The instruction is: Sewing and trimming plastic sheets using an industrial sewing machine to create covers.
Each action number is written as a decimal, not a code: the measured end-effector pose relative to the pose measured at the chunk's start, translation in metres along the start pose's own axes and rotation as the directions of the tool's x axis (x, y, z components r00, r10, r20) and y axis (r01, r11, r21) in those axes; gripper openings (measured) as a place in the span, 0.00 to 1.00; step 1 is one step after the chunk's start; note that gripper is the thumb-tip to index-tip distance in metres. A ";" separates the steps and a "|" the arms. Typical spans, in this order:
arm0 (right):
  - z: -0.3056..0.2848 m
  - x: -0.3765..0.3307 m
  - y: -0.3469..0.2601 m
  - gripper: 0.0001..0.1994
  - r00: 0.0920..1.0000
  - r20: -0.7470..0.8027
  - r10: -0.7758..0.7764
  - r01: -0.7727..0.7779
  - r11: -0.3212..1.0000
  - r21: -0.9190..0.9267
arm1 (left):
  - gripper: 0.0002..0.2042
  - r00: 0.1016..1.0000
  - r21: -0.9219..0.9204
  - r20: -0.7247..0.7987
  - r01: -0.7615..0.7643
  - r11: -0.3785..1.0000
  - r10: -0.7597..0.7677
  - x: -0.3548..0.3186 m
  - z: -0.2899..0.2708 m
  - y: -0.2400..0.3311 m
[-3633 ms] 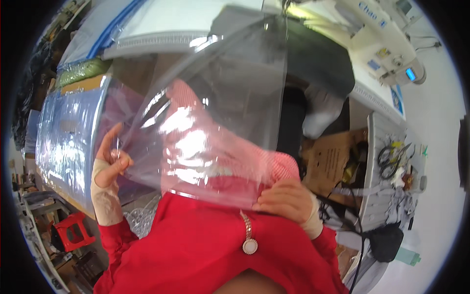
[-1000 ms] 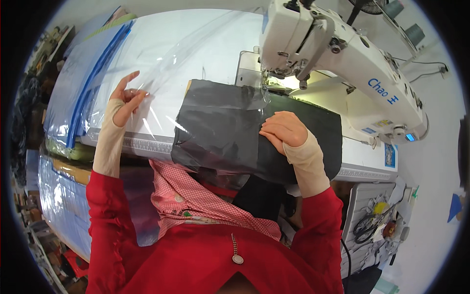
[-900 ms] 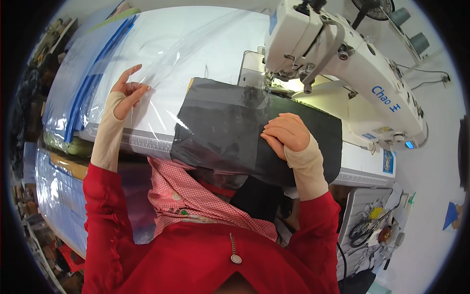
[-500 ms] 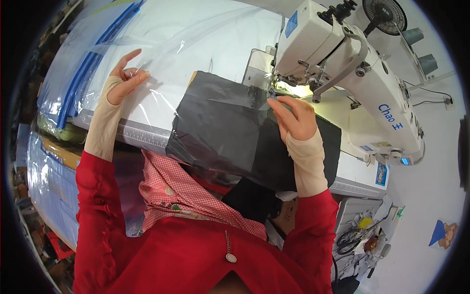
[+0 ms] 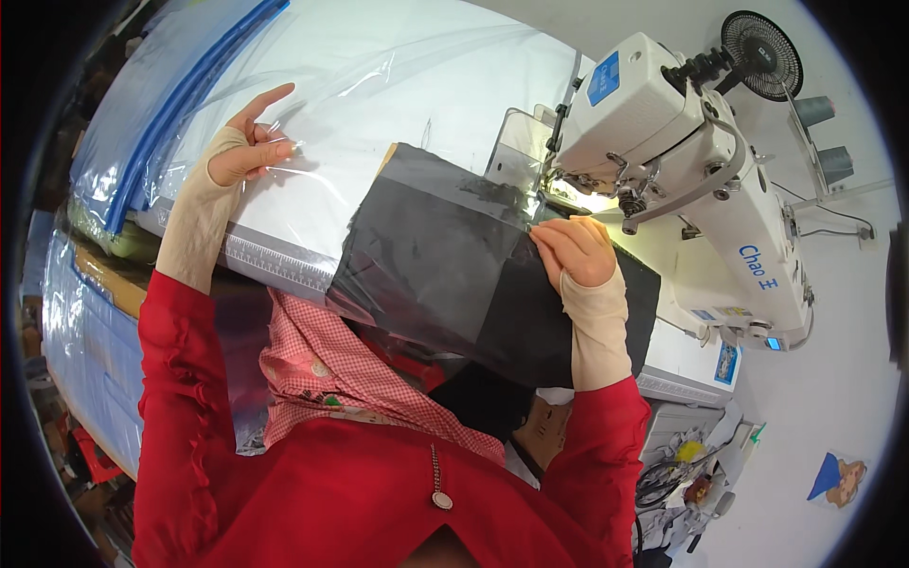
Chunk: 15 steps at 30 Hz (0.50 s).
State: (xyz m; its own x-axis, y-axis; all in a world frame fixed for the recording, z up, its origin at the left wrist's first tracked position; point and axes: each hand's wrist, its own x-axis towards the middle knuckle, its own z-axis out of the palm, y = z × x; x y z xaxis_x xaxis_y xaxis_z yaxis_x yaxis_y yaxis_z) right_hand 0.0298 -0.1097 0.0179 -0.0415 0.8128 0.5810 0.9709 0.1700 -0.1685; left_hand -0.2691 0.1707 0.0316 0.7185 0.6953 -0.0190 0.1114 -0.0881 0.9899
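A clear plastic sheet spreads over the white table and overlaps the left part of a black fabric piece. My left hand is raised at the left, thumb and lower fingers pinching the plastic, index finger stretched out. Beside the presser foot, my right hand rests on the black fabric with its fingers drawn together on the plastic's edge; the exact grip under the fingertips is hidden. The white sewing machine stands just beyond, its lamp lit over the needle area.
Blue strips edge more plastic at the far left. A ruler strip runs along the table's front edge. Grey thread cones and a black fan stand behind the machine. A cluttered tray sits at the lower right.
My right hand's fingers have drawn closer together near the presser foot. My left hand stays raised with the plastic. The whole view has shifted slightly, the machine appearing further right and lower.
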 end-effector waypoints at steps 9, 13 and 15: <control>-0.001 0.001 -0.002 0.09 0.999 0.030 0.019 -0.021 0.995 0.095 | 0.29 0.997 0.054 -0.058 -0.056 0.997 0.059 0.010 0.002 -0.015; -0.004 0.000 -0.003 0.08 0.999 0.038 0.026 -0.030 0.993 0.115 | 0.28 0.991 0.089 -0.101 -0.083 0.993 0.091 0.010 0.009 -0.009; -0.005 0.000 -0.002 0.08 1.000 0.016 0.020 -0.021 0.994 0.104 | 0.28 0.992 0.123 -0.100 -0.066 0.990 0.079 0.011 0.011 -0.006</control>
State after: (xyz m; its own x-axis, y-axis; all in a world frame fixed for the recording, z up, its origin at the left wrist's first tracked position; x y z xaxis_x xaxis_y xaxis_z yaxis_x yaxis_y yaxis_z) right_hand 0.0288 -0.1129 0.0219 -0.0262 0.8248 0.5649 0.9417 0.2099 -0.2628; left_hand -0.2545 0.1715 0.0237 0.6528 0.7540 0.0730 0.1473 -0.2209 0.9641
